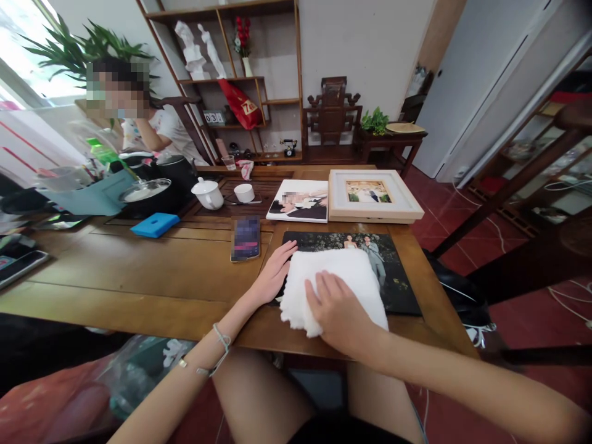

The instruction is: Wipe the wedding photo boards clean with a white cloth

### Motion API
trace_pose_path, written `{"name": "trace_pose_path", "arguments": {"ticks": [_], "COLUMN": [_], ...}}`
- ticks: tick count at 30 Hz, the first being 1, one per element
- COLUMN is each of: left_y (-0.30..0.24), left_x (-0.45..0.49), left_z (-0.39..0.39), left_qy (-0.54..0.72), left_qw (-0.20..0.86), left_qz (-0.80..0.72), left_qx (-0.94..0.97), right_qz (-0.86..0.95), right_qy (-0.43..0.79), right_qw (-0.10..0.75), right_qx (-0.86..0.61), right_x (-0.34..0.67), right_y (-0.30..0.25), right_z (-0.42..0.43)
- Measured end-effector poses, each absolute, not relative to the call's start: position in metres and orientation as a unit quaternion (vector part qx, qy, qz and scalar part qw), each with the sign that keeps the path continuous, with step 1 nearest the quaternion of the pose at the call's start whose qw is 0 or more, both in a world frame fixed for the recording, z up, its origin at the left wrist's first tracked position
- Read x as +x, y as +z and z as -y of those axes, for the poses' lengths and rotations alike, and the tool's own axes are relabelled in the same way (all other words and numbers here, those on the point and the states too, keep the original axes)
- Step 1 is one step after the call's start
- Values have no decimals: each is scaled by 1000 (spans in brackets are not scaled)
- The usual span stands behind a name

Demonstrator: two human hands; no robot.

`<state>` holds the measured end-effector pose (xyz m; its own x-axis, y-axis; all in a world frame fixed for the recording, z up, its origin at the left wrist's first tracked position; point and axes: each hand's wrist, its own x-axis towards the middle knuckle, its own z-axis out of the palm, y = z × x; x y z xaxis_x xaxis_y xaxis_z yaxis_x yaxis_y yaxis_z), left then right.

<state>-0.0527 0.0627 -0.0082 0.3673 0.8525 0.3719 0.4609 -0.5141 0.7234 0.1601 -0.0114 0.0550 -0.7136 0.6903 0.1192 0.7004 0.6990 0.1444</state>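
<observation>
A folded white towel (300, 277) lies over the front middle of a dark photo panel (402, 277) with a couple printed on it. My right hand (342, 314) rests on top of the towel, fingers apart and laid along it, not wrapped round it. At the panel's left edge, my left hand (276, 271) lies flat with its fingers stretched out, beside the towel. The towel hides part of the panel. Behind the panel are a white-edged photo print (298, 213) and a pale wooden frame (407, 208) holding a small picture.
On the wooden table (185, 277) lie a phone (246, 237) and a blue block (155, 225). A white lidded cup (208, 193), a small white cup (244, 193) and a dark kettle (173, 172) stand behind. A person (171, 132) sits at the far left.
</observation>
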Motion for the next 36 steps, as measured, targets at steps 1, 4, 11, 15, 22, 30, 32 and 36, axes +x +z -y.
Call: {"name": "trace_pose_path", "arguments": {"ticks": [1, 4, 11, 15, 22, 30, 32, 36], "left_y": [-8, -7, -2, -1, -1, -4, -4, -3], "left_x": [-53, -51, -47, -46, -46, -48, -48, -48], "left_z": [-63, -62, -59, -58, -58, -59, -59, -59], "left_qy": [379, 380, 367, 356, 346, 328, 330, 334], "left_qw": [262, 269, 262, 249, 219, 205, 201, 202], "left_qz": [-417, -427, -452, -460, -448, -454, -452, -448], "left_qx": [783, 775, 770, 775, 794, 803, 804, 804], "right_qz": [928, 916, 912, 937, 865, 872, 876, 876], "right_qy": [-79, -65, -74, 3, 112, 143, 144, 137], "right_qw": [38, 53, 9, 34, 140, 187, 190, 197], "right_qx": [-363, -393, -404, -349, -469, -429, -418, -419], "right_x": [158, 153, 132, 148, 186, 129, 125, 154], "right_y": [57, 62, 61, 64, 75, 72, 69, 62], "right_z": [12, -8, 3, 17, -80, -133, -130, -114]}}
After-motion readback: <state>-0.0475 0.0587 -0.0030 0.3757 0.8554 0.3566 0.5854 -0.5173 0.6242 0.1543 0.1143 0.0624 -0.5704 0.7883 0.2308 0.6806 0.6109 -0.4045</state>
